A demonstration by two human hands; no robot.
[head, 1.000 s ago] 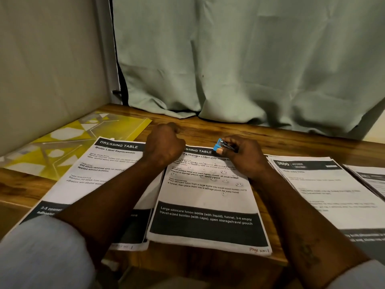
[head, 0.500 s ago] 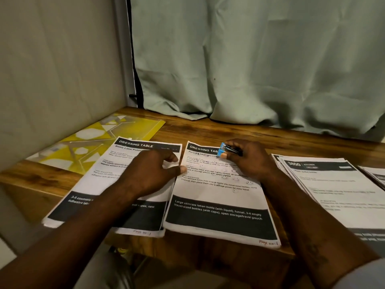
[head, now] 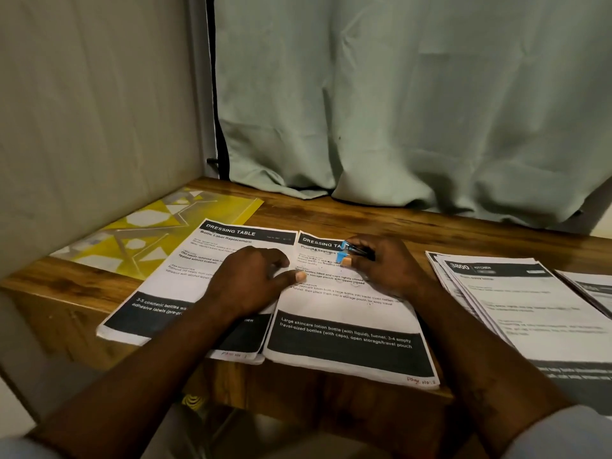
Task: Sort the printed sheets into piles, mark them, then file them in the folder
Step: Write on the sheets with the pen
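Two piles of printed sheets headed "DRESSING TABLE" lie side by side on the wooden table (head: 364, 217). My left hand (head: 251, 279) rests knuckles-up on the left pile (head: 172, 286), its thumb stretched across onto the edge of the middle pile (head: 347, 313). Near the top of that middle pile, my right hand (head: 390, 270) pinches a small blue object with a dark metal part (head: 342, 251), perhaps a clip. Both piles carry red handwriting at their bottom edge. A yellow patterned folder (head: 159, 233) lies flat at the far left.
A third pile headed "KITCHEN" (head: 530, 309) sits to the right, with another pile (head: 592, 286) cut off at the frame edge. A pale green curtain (head: 397, 111) hangs onto the table's back edge. A wall panel (head: 82, 111) borders the left side.
My left hand has drawn back from the top edge of the sheets onto the left pile, thumb now on the middle pile. My right hand has stayed put with the blue object.
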